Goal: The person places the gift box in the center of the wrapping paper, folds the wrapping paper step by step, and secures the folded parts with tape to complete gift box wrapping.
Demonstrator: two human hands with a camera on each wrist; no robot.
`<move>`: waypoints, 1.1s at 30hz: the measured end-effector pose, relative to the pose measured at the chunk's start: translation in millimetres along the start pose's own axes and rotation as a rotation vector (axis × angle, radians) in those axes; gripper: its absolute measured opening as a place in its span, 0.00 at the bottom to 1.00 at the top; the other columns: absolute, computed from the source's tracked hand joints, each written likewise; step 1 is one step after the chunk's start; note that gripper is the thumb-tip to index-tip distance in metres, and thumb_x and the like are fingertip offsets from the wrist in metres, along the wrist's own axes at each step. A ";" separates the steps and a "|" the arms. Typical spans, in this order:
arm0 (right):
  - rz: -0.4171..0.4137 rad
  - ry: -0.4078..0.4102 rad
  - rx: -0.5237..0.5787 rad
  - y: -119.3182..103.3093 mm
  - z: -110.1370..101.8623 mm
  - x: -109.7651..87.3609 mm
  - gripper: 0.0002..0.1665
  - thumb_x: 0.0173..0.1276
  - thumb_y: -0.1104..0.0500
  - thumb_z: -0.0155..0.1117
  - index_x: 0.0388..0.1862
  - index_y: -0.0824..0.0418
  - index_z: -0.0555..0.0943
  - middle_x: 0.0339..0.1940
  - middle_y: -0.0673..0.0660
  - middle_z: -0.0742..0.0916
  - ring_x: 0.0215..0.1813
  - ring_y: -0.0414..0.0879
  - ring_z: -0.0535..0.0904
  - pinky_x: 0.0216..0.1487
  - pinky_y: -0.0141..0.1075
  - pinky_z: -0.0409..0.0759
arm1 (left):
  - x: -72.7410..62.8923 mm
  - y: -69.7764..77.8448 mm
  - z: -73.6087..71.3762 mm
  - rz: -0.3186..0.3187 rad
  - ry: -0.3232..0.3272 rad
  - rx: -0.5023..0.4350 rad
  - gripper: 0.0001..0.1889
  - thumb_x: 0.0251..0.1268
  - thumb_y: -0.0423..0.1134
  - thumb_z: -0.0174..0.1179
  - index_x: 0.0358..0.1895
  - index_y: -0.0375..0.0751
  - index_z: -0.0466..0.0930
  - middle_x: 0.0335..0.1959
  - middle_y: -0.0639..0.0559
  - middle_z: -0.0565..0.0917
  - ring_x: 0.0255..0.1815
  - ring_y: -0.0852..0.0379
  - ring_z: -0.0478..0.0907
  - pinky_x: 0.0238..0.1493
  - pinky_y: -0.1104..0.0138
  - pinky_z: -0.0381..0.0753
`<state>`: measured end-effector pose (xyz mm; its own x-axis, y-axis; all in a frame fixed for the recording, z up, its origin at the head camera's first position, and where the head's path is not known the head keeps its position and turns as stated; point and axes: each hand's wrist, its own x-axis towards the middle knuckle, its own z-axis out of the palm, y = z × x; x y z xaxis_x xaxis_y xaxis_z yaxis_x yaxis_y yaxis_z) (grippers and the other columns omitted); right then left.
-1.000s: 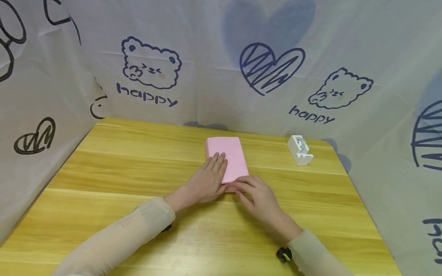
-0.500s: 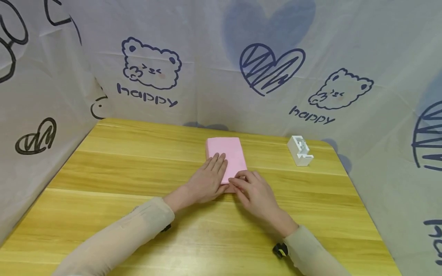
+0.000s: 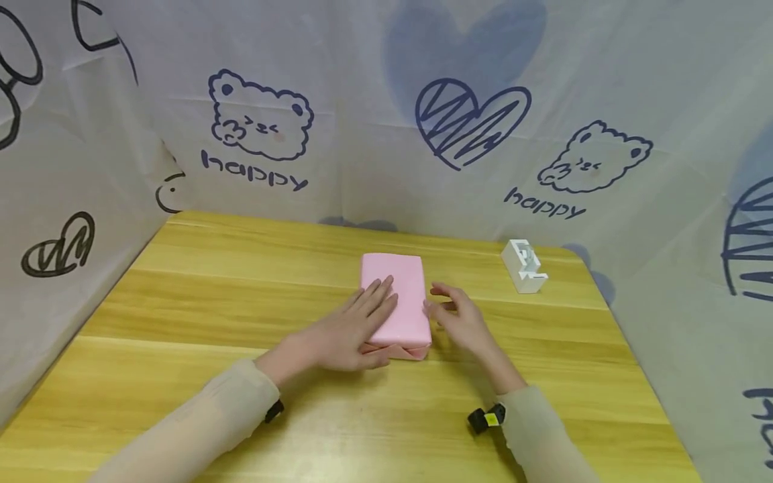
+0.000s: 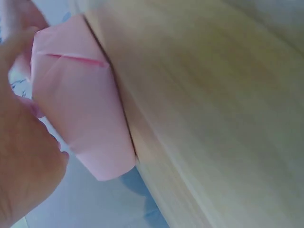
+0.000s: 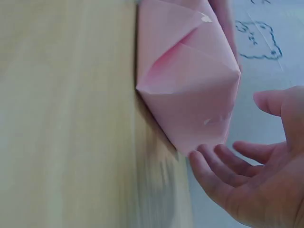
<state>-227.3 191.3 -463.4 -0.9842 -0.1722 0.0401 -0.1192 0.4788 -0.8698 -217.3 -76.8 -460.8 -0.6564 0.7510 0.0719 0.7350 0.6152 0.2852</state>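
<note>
A box wrapped in pink paper [image 3: 410, 302] lies on the wooden table, its folded end flap facing the person. Across its top, toward the left side, my left hand [image 3: 350, 332] rests with straight, spread fingers. My right hand [image 3: 465, 322] is at the box's right side, fingers loosely bent and thumb apart, holding nothing. In the right wrist view the fingertips of the right hand [image 5: 256, 175] are right at the lower corner of the pink box [image 5: 190, 104], where creased folds show. From the left wrist, the box [image 4: 85, 109] shows a pleated side beside the left hand [image 4: 28, 156].
A white tape dispenser [image 3: 524, 266] stands at the back right of the wooden table [image 3: 241, 295]. Behind the table hangs a pale cloth [image 3: 362, 154] with bear and heart drawings. Each wrist carries a small black camera.
My right hand has let go of the near-end paper and moved to the box's right side. The box has slid and turned slightly toward the person, the left hand moving with it.
</note>
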 end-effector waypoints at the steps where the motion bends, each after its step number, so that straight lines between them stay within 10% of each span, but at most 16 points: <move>1: 0.035 -0.012 0.029 -0.2 0.0 3.5 0.35 0.79 0.53 0.62 0.77 0.69 0.68 0.72 0.67 0.77 0.63 0.63 0.81 0.57 0.49 0.86 | 0.2 -1.1 -2.3 -0.011 0.012 -0.045 0.52 0.75 0.65 0.53 0.85 0.34 0.39 0.86 0.40 0.29 0.86 0.40 0.32 0.84 0.49 0.39; 8: 0.167 -0.045 0.201 -2.4 2.0 25.1 0.39 0.81 0.51 0.59 0.81 0.69 0.61 0.78 0.67 0.72 0.68 0.63 0.79 0.63 0.53 0.83 | 13.7 -23.1 -16.8 -0.312 0.185 -0.393 0.48 0.80 0.57 0.53 0.83 0.26 0.39 0.85 0.31 0.41 0.85 0.36 0.43 0.83 0.46 0.47; 12: 0.218 -0.067 0.277 0.0 5.5 30.2 0.38 0.80 0.53 0.59 0.80 0.71 0.63 0.77 0.69 0.72 0.69 0.64 0.77 0.65 0.54 0.82 | 17.9 -31.7 -13.7 -0.437 0.163 -0.571 0.47 0.80 0.53 0.54 0.82 0.25 0.40 0.83 0.28 0.50 0.83 0.36 0.51 0.82 0.47 0.52; 27: 0.229 -0.028 0.241 1.7 14.5 25.5 0.33 0.80 0.56 0.59 0.78 0.68 0.68 0.74 0.67 0.77 0.66 0.58 0.81 0.62 0.48 0.84 | 25.2 -20.8 -0.9 -0.421 0.199 -0.735 0.39 0.81 0.46 0.54 0.84 0.35 0.47 0.75 0.34 0.70 0.72 0.43 0.72 0.74 0.48 0.70; 33: 0.097 0.130 0.345 -10.2 18.4 21.6 0.32 0.77 0.62 0.62 0.77 0.67 0.70 0.71 0.68 0.79 0.66 0.57 0.80 0.51 0.29 0.85 | 28.9 -16.2 -8.3 -0.383 0.395 -0.843 0.43 0.75 0.35 0.60 0.85 0.36 0.43 0.82 0.36 0.59 0.77 0.41 0.66 0.71 0.49 0.74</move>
<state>-244.9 166.8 -462.7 -0.9998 -0.0189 -0.0076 0.0044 0.1660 -0.9861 -249.6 -67.1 -455.3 -0.9450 0.3108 0.1019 0.2030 0.3129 0.9278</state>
